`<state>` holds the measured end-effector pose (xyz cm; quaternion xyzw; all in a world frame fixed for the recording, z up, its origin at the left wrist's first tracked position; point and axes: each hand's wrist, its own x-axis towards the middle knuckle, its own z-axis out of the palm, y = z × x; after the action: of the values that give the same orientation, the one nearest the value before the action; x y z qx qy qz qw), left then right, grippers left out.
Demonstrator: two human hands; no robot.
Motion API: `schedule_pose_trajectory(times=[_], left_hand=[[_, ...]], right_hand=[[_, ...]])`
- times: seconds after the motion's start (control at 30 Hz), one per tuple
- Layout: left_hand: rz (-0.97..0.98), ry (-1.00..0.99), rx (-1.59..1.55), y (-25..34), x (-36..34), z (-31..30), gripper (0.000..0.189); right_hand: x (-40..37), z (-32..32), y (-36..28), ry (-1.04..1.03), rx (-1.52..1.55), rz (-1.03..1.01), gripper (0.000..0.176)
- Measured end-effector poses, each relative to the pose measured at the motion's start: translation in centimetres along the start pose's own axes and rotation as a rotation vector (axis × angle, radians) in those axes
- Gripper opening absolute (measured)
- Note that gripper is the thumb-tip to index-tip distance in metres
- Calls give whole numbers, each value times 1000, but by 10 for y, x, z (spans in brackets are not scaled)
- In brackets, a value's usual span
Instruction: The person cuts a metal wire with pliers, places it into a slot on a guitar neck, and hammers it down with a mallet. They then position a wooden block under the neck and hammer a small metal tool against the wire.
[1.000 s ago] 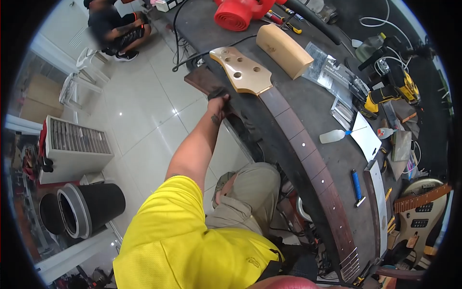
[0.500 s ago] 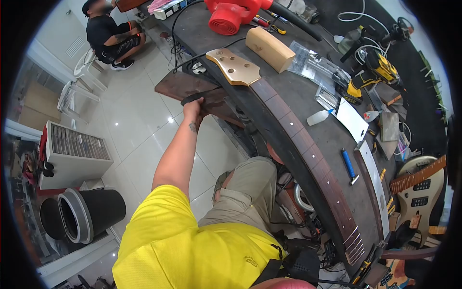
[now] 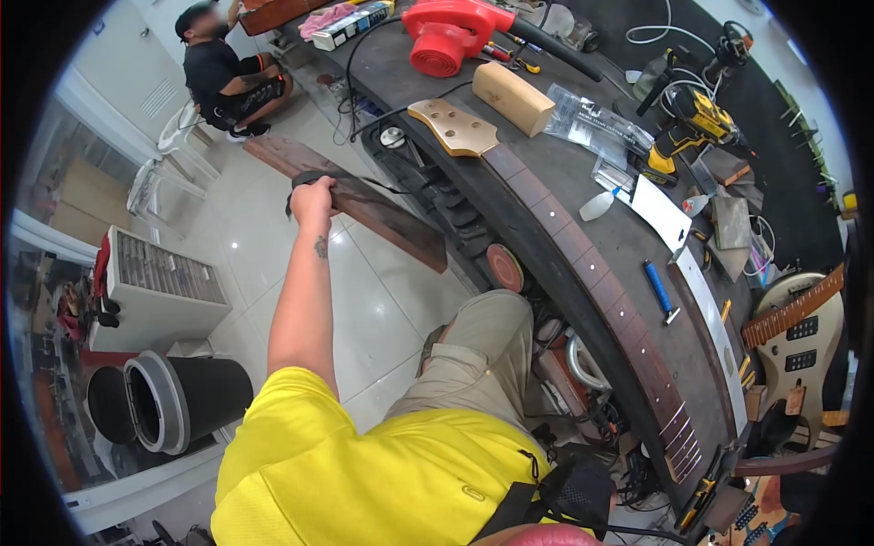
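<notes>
My left hand [image 3: 314,200] is closed at the near edge of a long dark reddish-brown wooden board [image 3: 391,223], off the left side of the workbench. The board slants over the tiled floor. A black strap [image 3: 362,184] lies across the board and passes by my fingers; my palm and the board's far side at the grip are hidden. Along the bench edge to the right lies a guitar neck [image 3: 583,264], its pale headstock [image 3: 452,127] at the far end. My right hand is out of view.
On the workbench [image 3: 628,246] are a wooden block [image 3: 513,98], a red blower [image 3: 446,41], a yellow drill [image 3: 687,132] and a blue-handled tool [image 3: 657,287]. A person [image 3: 232,73] crouches at the back left. White chairs [image 3: 159,196] and a black bin [image 3: 214,396] stand left.
My left hand has moved left with the board, bringing more of it out from beside the bench. The view has shifted slightly. The guitar neck stays on the bench.
</notes>
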<state>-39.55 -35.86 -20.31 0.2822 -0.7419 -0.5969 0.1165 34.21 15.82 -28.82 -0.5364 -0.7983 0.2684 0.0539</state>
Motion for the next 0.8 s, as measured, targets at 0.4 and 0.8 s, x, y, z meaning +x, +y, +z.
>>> schedule_pose_trajectory(times=[0.4, 0.8], left_hand=[[-56, -202, 300, -89, -33, -93, 22], [-517, -607, 412, -166, 0, -177, 19]], right_hand=[[-4, -10, -17, -116, 271, -133, 30], [-20, -61, -152, -720, -290, -379, 34]])
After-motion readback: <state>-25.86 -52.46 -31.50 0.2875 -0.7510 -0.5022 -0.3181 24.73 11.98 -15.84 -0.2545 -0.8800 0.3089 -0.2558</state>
